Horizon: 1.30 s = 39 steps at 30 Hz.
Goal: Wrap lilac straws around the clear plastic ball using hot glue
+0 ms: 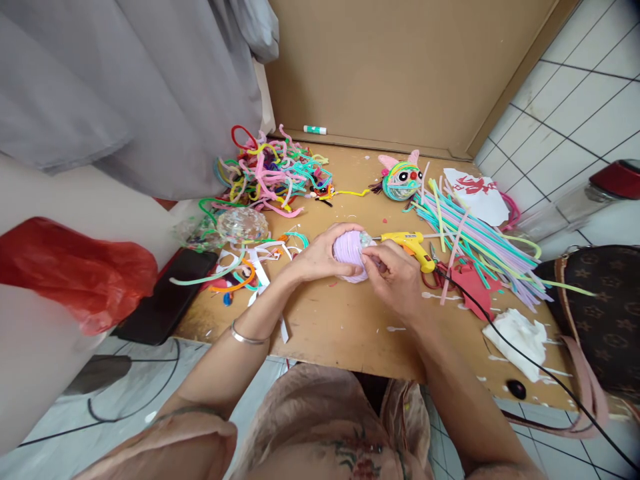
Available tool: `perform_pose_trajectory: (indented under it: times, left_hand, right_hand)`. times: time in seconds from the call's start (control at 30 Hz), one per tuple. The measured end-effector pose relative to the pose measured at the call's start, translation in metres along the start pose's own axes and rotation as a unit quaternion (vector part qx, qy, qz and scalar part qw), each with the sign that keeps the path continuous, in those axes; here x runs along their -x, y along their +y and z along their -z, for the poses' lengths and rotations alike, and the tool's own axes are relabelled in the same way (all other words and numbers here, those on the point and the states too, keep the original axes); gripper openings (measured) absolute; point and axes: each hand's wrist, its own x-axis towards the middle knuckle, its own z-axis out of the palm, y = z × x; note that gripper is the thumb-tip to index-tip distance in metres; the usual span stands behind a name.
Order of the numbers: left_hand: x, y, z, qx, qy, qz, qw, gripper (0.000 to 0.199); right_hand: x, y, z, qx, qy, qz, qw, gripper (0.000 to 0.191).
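A rounded form wrapped in lilac pipe cleaner [349, 249] is held a little above the table, its right end bare and see-through. My left hand [320, 255] curls around its left side, thumb below and fingers above. At the right side of the form, my right hand [397, 275] is closed in a pinch against the wrapped surface; what lies between its fingertips is hidden. Just behind the right hand lies a yellow glue gun [407, 245], its nozzle pointing toward the form.
A tangle of coloured pipe cleaners [280, 167] is heaped at the back left. Straight pipe cleaners [480, 233], a finished-looking animal figure [401, 179], red felt [473, 283] and white tissue [517, 343] lie on the right. A black cord [505, 340] crosses the right side.
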Motion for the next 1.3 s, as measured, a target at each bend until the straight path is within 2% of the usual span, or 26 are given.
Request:
perform_pose_trajectory:
  times: [0.3,0.53,1.3]
  left_hand:
    - [-0.0004,-0.0004,0.0,-0.005,-0.007,0.005,1.0,0.071]
    - [-0.0017,-0.0062,-0.0009,-0.035,-0.003,-0.041,0.999,0.068]
    - [-0.0009,-0.0084,-0.0043,-0.133,0.023,-0.12,0.984,0.067]
  right_hand:
    - [-0.0003,-0.0017,0.0005,0.014,-0.003,-0.003,1.0,0.013]
    - [0.0018,-0.0015,-0.0012,0.032,0.001,-0.01,0.999,0.011]
    - [0.0007,-0.0017,-0.0016,0.02,0.01,-0.02,1.0,0.012]
